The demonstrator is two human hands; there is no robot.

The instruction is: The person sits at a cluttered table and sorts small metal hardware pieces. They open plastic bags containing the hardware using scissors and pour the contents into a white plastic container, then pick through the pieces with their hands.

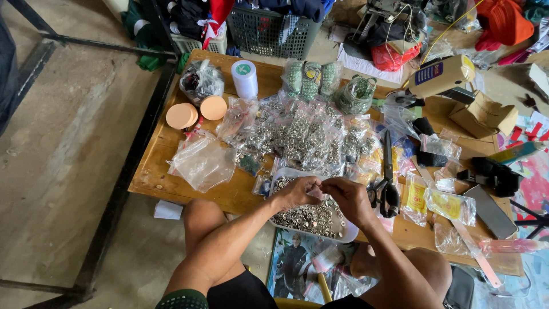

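Here I see both hands meeting above the white tray (350,232) of small metal rings (311,217), which sits at the near edge of the wooden desk (154,171). The left hand (297,191) is closed in a pinch, fingertips drawn together on something too small for me to identify. The right hand (350,197) is likewise pinched, its fingertips touching those of the left hand. I cannot tell whether one ring or several are held between them. The tray lies directly beneath both hands, the ring pile showing under the wrists.

Beyond the tray, farther on the desk, I see a spread of clear bags of metal fittings (303,134). Black scissors (388,177) lie just right of the right hand, blades pointing far. An empty clear bag (203,163) lies to the left of the left hand, well apart. At the far left stand two round tan discs (194,111) and a white roll (245,79). Yellow-printed packets (440,203) lie to the right of the scissors.
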